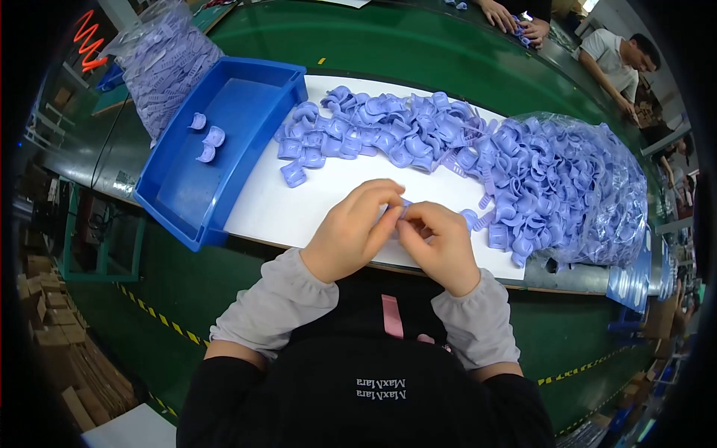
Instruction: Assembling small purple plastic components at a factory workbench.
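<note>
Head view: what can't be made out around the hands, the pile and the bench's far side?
All in the head view:
Small purple piece at the fingertips: shape mostly hidden by the left hand and right hand.
Lower layers of the purple pile: covered by pieces on top.
Co-worker's hands: what they hold is too small to tell; that person's head is cut off by the upper edge.

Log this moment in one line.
left hand: fingers pinching purple part, mostly hidden | right hand: fingers on same part | blue tray: three purple parts inside | purple heap: on white sheet
</note>
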The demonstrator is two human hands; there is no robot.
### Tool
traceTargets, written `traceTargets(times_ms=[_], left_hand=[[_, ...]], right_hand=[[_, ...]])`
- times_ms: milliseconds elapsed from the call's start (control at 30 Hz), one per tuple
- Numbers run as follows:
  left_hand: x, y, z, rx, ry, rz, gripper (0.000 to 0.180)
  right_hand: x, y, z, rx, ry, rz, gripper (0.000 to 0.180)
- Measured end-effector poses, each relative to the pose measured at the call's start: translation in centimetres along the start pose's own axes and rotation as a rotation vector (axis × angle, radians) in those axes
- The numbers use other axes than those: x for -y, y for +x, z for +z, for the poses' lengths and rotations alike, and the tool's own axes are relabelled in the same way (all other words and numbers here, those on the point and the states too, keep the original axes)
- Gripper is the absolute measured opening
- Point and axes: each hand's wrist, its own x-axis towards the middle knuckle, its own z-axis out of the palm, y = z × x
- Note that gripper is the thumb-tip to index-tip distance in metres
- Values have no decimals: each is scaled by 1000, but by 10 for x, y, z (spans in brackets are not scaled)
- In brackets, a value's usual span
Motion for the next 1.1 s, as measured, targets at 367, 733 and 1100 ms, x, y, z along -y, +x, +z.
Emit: traceTargets(times_ms=[367,733,1100], left_hand=[[6,-5,5,51,-291,-103,46],[1,-3,9,20,-373,-152,63],[11,-10,2,132,-323,-43,24]], right_hand=[[-8,5,12,-398,521,-36,6],[-8,7,1,-235,597,77,9],[-3,3,-8,-185,782,243,10]])
